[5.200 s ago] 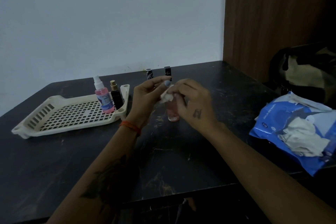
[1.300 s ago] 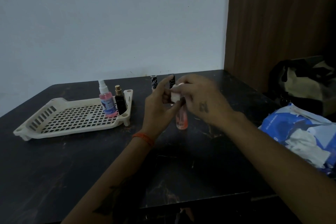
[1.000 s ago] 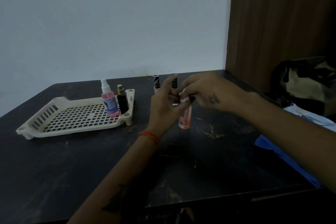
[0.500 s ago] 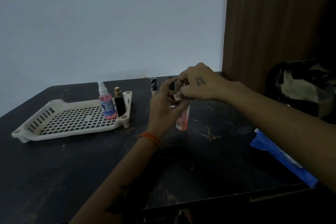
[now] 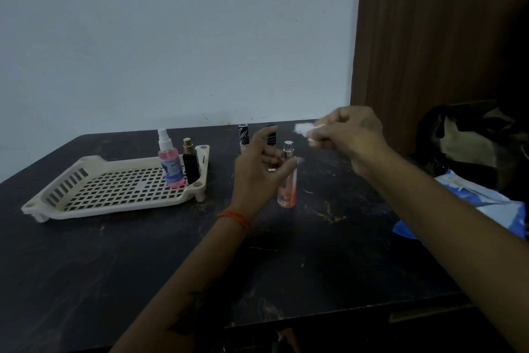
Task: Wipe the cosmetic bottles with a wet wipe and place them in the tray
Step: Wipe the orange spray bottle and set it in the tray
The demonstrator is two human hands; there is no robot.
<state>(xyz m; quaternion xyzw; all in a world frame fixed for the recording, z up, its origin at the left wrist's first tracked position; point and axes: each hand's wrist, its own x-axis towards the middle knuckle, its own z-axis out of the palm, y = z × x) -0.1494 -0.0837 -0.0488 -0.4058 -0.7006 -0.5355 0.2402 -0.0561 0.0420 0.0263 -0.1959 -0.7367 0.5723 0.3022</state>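
My left hand [image 5: 259, 165] grips an orange spray bottle [image 5: 287, 189] that stands upright on the black table, its silver nozzle bare. My right hand [image 5: 347, 135] is up and to the right of the bottle, pinching a white wet wipe [image 5: 304, 128]. The cream perforated tray [image 5: 86, 201] lies at the left; a pink spray bottle [image 5: 169, 163] and a small black bottle with a gold cap [image 5: 190, 165] stand in its right corner. Two black-capped bottles [image 5: 243, 135] stand on the table behind my left hand, one partly hidden by my fingers.
A blue wet-wipe pack [image 5: 486, 209] lies at the table's right edge under my right forearm. A dark bag [image 5: 469, 138] sits beyond it against the brown wood panel. The table's front edge runs near the bottom of the view.
My right hand has lifted the wipe off the orange bottle's top and moved it up and to the right. My left hand stays on the bottle, whose nozzle now shows.
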